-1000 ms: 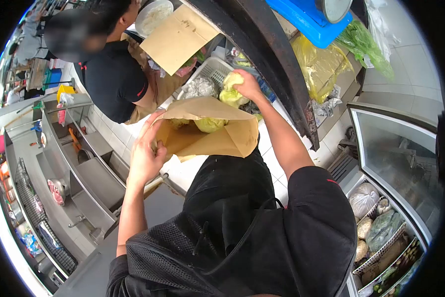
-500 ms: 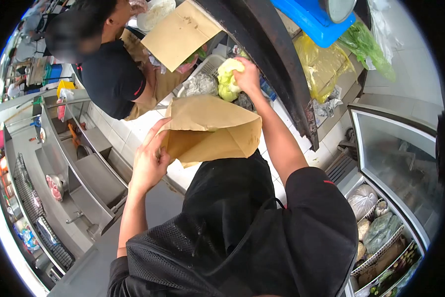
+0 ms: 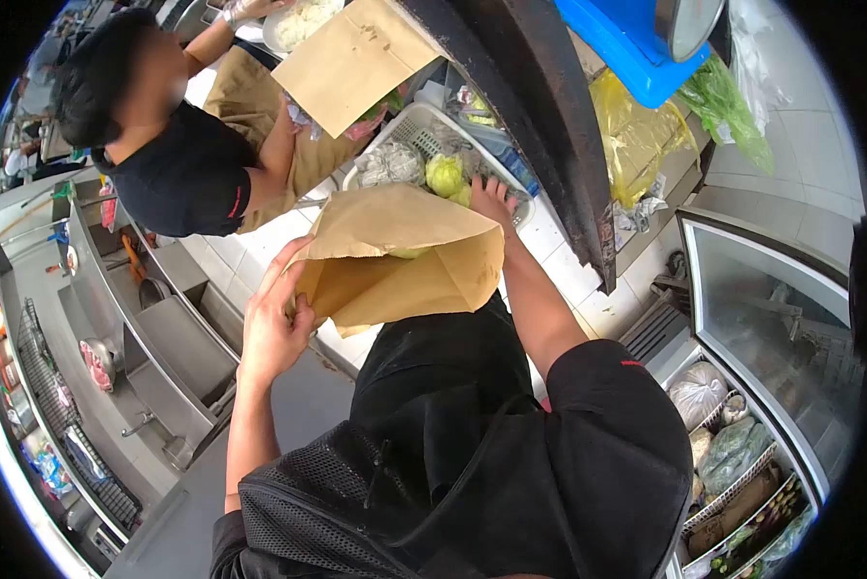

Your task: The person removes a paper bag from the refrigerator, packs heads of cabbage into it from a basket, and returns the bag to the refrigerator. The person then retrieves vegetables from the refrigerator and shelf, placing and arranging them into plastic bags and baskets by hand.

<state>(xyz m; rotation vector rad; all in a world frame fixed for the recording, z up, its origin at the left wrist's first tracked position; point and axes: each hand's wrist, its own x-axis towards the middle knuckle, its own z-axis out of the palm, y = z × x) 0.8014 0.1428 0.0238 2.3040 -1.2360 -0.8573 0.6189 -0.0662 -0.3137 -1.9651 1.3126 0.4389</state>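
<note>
My left hand grips the rim of a brown paper bag by its left edge, thumb and fingers pinching the paper. The bag's mouth gapes toward me, and a bit of pale green shows just inside it. My right hand is past the bag, over a white plastic basket, its fingers apart. Close beside its fingertips lies a pale green lettuce head. The bag's upper edge hides part of the basket's near side. Crumpled clear plastic wrap is also in the basket.
A co-worker in a black shirt is at the upper left, near a flat brown paper sheet. A dark metal beam runs along my right. An open fridge with vegetables stands at the right; metal sinks are left.
My right hand has let go of the lettuce head, which now lies in the basket, and has moved down and slightly right. The left hand and bag have shifted slightly left.
</note>
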